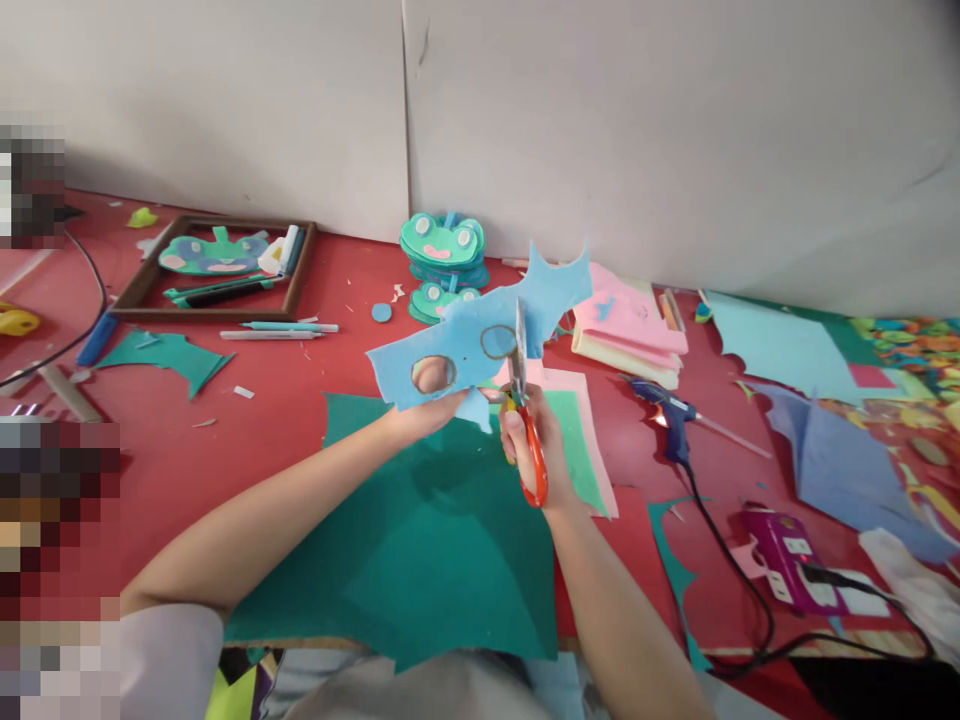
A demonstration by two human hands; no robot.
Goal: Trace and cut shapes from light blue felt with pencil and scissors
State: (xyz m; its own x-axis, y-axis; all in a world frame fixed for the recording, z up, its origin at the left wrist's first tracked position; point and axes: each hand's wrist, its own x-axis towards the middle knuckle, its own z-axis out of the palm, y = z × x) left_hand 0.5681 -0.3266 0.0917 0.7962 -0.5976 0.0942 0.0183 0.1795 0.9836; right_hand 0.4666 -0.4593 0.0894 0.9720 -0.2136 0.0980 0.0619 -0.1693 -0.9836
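My left hand (433,408) holds up a blue felt sheet (476,325) from below; part of the hand shows through a round hole in it, and the rest is hidden behind the felt. A drawn circle (498,342) lies right of the hole. My right hand (534,430) grips red-handled scissors (537,465), whose blades point away from me at the felt beside the circle. Under both hands lies a dark green felt sheet (427,560), with pink and light green sheets (581,440) at its right.
Stacked green frog faces (442,245) stand by the wall. A wooden frame (300,270) with pens is at left. On the right are folded pink felt (630,320), a blue glue gun (671,415) and a purple power strip (787,560) with black cables.
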